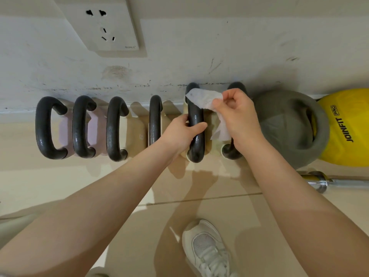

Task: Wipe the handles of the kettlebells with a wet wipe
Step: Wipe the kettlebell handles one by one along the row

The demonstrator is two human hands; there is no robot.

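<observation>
Landmark was the gripped handle (196, 124), fifth dark loop in the row along the wall base. Left of it stood four more kettlebell handles: first (44, 127) and second (80, 126) over pink bodies, third (114, 128) and fourth (155, 119) over beige ones. Up and left of it on the wall sat a white socket (103, 27). Left hand (182, 129) gripped it, fingers curled round the bar, thumb lying across its front. Wet wipe (207, 100) draped over its top end and hung down just right of it. Right hand (235, 112) pinched the wipe between thumb and fingers, other fingers curled. Sixth handle (232, 151) sat just right, mostly hidden by that hand. Further right: grey kettlebell (283, 124), yellow ball (347, 128), chrome bar (339, 182) on the floor. Below it, a white sneaker (207, 248).
</observation>
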